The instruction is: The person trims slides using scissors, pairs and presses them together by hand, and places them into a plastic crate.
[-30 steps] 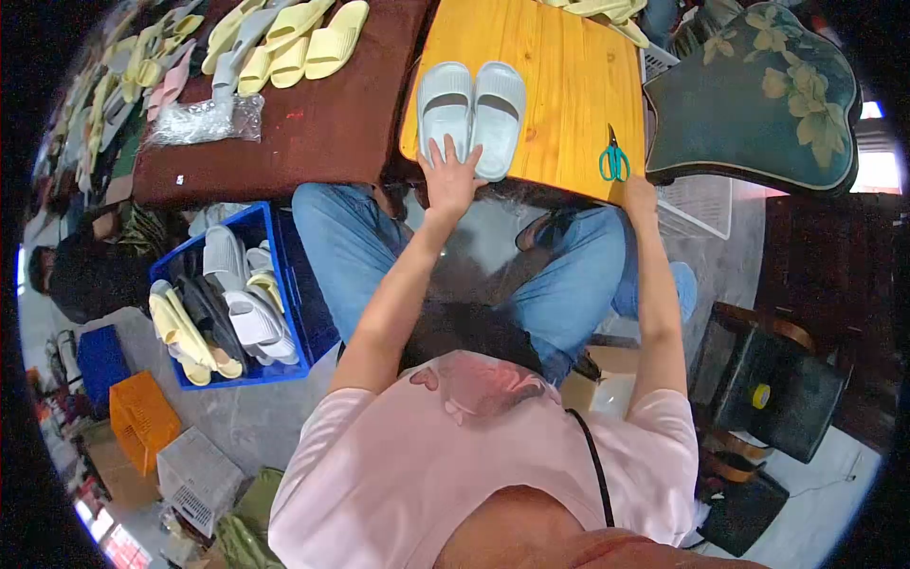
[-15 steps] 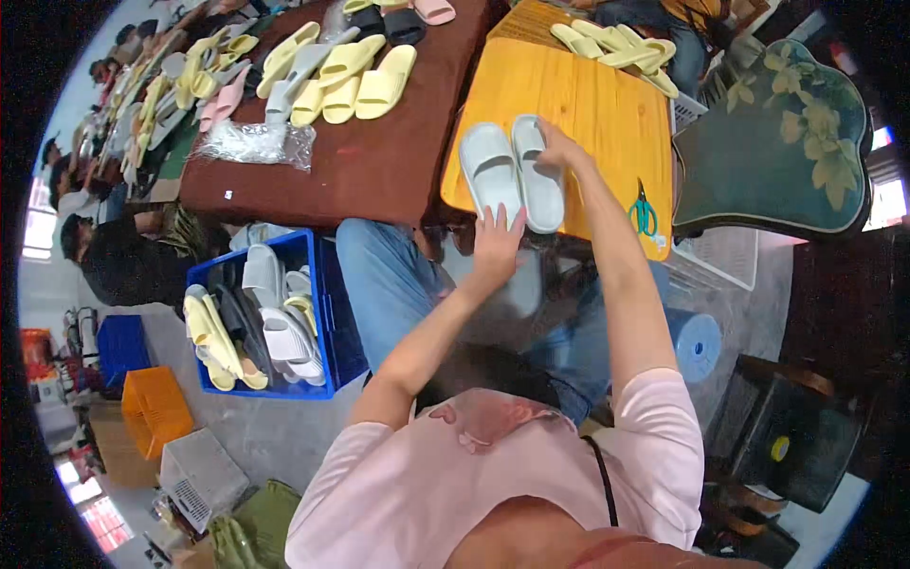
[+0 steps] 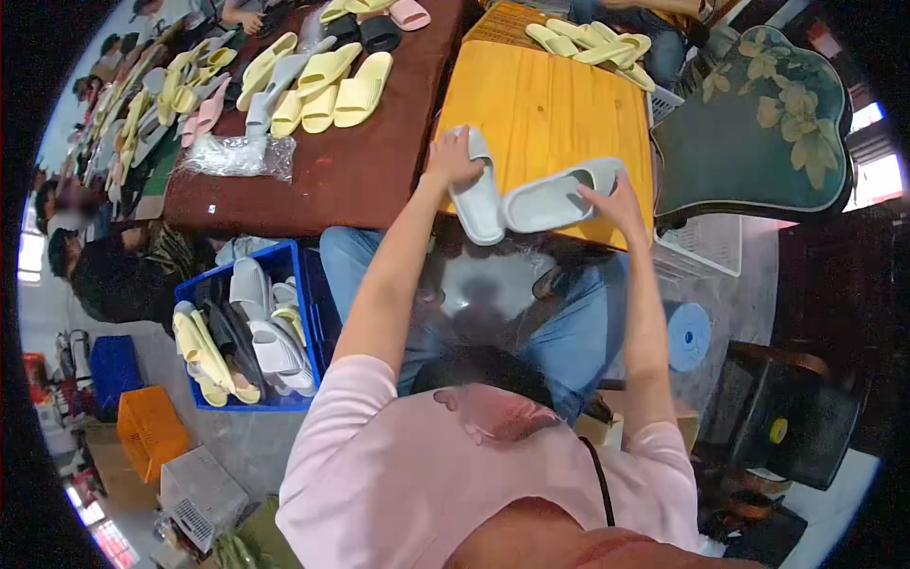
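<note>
Two pale grey slide slippers lie at the near edge of the yellow wooden table (image 3: 531,104), heels almost touching. My left hand (image 3: 453,159) is closed over the strap end of the left slipper (image 3: 482,204), which points away from me. The right slipper (image 3: 545,207) is turned sideways, its toe end to the right. My right hand (image 3: 616,204) grips it at the strap, thumb on the near side. The scissors seen earlier on the table are now hidden.
Yellow slippers (image 3: 592,43) are piled at the table's far end. More slippers and clear plastic wrapping (image 3: 242,156) lie on the brown-covered table (image 3: 313,185) to the left. A blue crate (image 3: 303,313) of slippers stands by my left leg. A green padded chair (image 3: 749,142) is at right.
The slippers have gone from side by side to spread apart at the toe ends. My left hand moved to the left slipper's strap; my right hand swung the right slipper sideways.
</note>
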Motion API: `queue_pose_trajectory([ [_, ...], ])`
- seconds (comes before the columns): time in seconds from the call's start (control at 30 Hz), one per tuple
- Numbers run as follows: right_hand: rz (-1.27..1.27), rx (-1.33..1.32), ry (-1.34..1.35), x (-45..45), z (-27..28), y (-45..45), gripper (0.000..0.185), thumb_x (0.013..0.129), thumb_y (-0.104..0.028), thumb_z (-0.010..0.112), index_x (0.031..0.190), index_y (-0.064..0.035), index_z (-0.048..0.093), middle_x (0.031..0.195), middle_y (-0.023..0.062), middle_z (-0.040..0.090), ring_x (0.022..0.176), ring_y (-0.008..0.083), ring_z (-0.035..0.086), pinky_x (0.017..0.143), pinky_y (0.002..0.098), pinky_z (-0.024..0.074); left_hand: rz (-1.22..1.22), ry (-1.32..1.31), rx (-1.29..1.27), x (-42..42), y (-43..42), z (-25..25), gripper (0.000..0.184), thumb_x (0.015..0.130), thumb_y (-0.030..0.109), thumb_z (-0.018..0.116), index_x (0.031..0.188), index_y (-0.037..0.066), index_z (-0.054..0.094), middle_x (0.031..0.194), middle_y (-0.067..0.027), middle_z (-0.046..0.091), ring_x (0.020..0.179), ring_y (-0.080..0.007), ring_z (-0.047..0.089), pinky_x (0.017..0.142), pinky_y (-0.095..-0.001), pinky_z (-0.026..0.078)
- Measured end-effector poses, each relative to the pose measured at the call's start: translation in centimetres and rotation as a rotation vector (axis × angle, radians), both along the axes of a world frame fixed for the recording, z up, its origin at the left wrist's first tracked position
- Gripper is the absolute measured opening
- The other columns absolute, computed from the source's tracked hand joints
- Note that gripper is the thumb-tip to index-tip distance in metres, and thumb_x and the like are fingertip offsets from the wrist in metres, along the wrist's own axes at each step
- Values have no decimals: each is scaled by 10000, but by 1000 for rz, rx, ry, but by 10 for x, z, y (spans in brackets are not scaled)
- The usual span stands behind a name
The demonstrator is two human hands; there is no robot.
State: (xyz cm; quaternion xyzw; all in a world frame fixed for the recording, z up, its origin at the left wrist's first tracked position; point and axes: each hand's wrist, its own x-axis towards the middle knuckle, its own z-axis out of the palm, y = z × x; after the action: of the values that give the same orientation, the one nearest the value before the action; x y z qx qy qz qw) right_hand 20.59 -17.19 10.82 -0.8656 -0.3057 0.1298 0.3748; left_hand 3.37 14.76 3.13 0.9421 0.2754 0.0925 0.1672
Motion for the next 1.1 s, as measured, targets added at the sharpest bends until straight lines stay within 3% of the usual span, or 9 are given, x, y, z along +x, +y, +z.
queue_pose_trajectory([
  [0.13,-190,-100,-118,-45,0,-7,969,658,-620,853,1229,92,527,1159,252,648,1088,369,647,916,445,517,90,115,-104,-3,-9,25,974,751,637,682,1455,19,416,1356,-254,556,1309,-430,464,1083,-544,384],
  [0.23,-429,-329,-250,-67,1,7,1050,639,-721,800,1270,71,521,1259,275,598,1194,420,578,959,567,463,374,-23,-54,-21,-59,29,1006,734,720,684,1375,-23,464,1272,-304,586,1254,-456,498,1019,-565,422],
  [0.3,-512,-281,-334,-70,-13,20,1069,641,-724,794,1291,78,514,1296,277,581,1232,438,549,999,630,410,402,-33,-20,-38,-75,28,1083,768,773,612,1397,-91,438,1221,-337,605,1219,-472,514,964,-530,468],
  [0.33,-476,-321,-197,-71,-6,27,1094,644,-740,781,1307,85,503,1323,280,566,1262,426,535,1036,645,371,398,-26,-17,-46,-82,23,1120,788,807,561,1415,-111,430,1170,-344,634,1193,-491,522,909,-514,510],
  [0.57,-319,-288,-188,-102,-11,69,1079,709,-736,737,1355,80,450,1294,281,574,1225,431,554,997,668,386,354,-40,-168,-80,-90,10,802,932,655,498,1263,-71,586,1140,-340,644,1061,-487,593,919,-537,494],
  [0.63,-294,-277,-163,-97,-14,66,1092,707,-727,747,1375,79,436,1266,278,588,1205,430,567,967,672,399,354,-36,-149,-86,-85,13,812,919,661,517,1301,-55,563,1175,-340,625,1056,-480,599,915,-529,497],
  [0.67,-298,-281,-161,-96,-17,63,1092,707,-727,747,1375,79,436,1266,278,588,1205,430,567,967,672,399,392,-116,-147,-86,-88,14,855,866,643,613,1355,-52,509,1238,-325,584,1090,-483,568,895,-538,510],
  [0.87,-346,-277,-217,-99,-16,59,1129,680,-697,786,1433,61,421,1309,269,563,1217,419,559,993,664,387,261,-129,50,-74,-104,11,1038,705,619,747,1507,73,377,1389,-296,462,1284,-469,458,1065,-577,372],
  [1.1,-385,-280,-214,-92,-18,47,1108,684,-710,768,1431,43,445,1315,268,566,1214,409,565,985,648,389,284,-58,-154,-62,-110,12,941,704,529,726,1495,127,412,1436,-318,412,1278,-565,418,1064,-624,362],
])
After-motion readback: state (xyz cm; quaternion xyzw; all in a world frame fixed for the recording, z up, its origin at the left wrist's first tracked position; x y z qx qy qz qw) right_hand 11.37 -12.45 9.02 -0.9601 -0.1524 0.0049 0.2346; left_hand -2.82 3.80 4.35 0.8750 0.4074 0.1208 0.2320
